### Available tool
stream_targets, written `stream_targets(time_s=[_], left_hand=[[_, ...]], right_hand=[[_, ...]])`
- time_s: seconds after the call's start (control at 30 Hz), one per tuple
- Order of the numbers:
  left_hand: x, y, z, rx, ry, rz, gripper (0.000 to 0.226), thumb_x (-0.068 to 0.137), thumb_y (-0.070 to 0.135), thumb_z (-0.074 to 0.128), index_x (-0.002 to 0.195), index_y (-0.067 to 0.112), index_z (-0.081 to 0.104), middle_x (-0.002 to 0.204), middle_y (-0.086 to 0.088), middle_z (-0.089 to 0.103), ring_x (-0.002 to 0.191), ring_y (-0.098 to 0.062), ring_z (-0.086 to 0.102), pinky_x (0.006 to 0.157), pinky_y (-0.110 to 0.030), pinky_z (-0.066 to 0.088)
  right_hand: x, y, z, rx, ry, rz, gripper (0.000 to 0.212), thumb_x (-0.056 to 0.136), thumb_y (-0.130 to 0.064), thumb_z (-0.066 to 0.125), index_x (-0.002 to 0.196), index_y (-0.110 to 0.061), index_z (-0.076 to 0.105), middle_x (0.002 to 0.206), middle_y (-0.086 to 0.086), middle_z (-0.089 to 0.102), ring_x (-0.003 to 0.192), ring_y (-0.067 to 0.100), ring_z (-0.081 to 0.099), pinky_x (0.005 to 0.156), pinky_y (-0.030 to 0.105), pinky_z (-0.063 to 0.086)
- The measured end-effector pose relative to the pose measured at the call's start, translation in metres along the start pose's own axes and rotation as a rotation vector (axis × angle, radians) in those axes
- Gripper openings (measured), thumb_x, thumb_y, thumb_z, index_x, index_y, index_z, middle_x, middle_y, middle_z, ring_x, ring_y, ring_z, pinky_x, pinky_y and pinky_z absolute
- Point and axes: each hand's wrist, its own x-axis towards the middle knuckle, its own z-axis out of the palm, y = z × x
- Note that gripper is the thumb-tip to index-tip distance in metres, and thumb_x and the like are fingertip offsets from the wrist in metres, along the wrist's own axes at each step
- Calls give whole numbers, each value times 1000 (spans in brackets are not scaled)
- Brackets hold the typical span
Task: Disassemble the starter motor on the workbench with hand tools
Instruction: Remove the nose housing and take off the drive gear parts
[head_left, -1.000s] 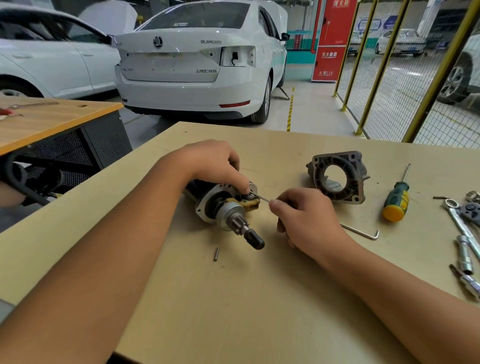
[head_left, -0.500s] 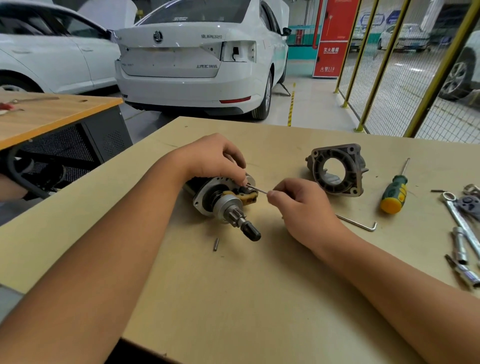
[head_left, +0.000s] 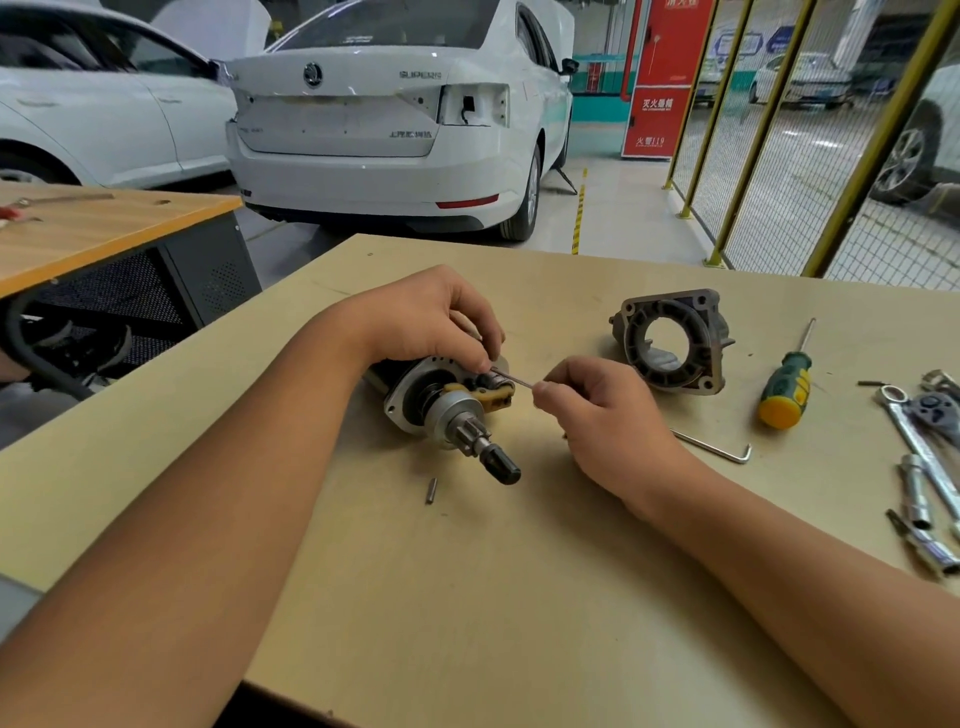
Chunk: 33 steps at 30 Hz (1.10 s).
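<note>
The starter motor (head_left: 452, 410) lies on its side on the workbench (head_left: 467, 597), its pinion shaft pointing toward me. My left hand (head_left: 431, 317) grips the motor's top, fingertips by the tan shift fork (head_left: 488, 397). My right hand (head_left: 597, 410) pinches a thin metal pin (head_left: 511, 378) whose far end sits at the fork. The removed grey nose housing (head_left: 670, 340) stands to the right.
A short pin (head_left: 430, 490) lies in front of the motor. To the right lie a hex key (head_left: 714, 447), a green-and-yellow screwdriver (head_left: 784, 389), wrenches (head_left: 919, 436) and sockets (head_left: 917, 499). A second bench (head_left: 104, 228) stands at left, white cars beyond.
My right hand has drawn slightly right, with more of the thin pin showing between it and the fork. My left hand keeps its hold on the motor.
</note>
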Motion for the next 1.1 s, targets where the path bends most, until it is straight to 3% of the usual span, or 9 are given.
stream_targets(time_s=[0.2,0.3,0.43,0.53,0.67,0.77,0.97,1.1], left_hand=[[0,1,0,-5,-4,31,20,79,3,82,83,23,84,106,5,78,109,-16,72,101,-41,57],[-1,-1,-1,-19,-26,35,19,80,5,81,85,24,84,108,1,78,110,-16,71,100,-37,57],[-2,0,-2,-31,-57,59,17,75,19,75,85,29,84,108,5,78,111,-12,70,93,-23,56],[-3,-1,-3,-3,-69,71,20,71,23,72,83,33,84,113,9,75,113,-5,67,94,-23,53],[-3,-1,-3,77,-87,73,19,73,20,72,82,33,82,116,14,72,113,-4,66,99,-32,54],[-3,1,-3,144,-79,75,18,74,22,73,82,35,82,112,17,72,110,-4,67,99,-37,56],[-2,2,-4,237,-49,101,24,78,22,79,85,45,81,106,25,71,104,6,65,88,-24,55],[-1,2,-3,286,-14,155,25,80,25,86,87,48,80,106,22,70,104,7,62,84,-15,48]], right_hand=[[0,4,0,-28,-36,-55,20,96,-26,63,76,-24,65,55,-20,53,54,2,45,48,17,31],[1,5,1,-12,-6,-55,20,96,-27,62,76,-24,65,56,-18,54,54,3,45,48,18,32],[1,5,1,6,10,-52,19,97,-29,62,79,-25,67,59,-16,56,56,4,49,54,29,41],[1,4,1,16,32,-41,20,97,-30,61,80,-24,67,60,-9,56,58,6,50,60,41,49],[1,4,2,-29,3,-52,21,98,-30,61,78,-24,65,56,-18,54,55,3,46,51,21,33],[0,4,3,-65,-11,-63,21,98,-30,61,77,-25,63,56,-15,52,56,1,46,50,18,30],[-1,5,2,12,36,-54,20,99,-30,60,80,-25,66,61,-17,58,59,3,50,56,26,39],[-1,5,5,-36,50,-70,21,99,-29,59,79,-25,64,59,-22,55,58,2,48,49,15,32]])
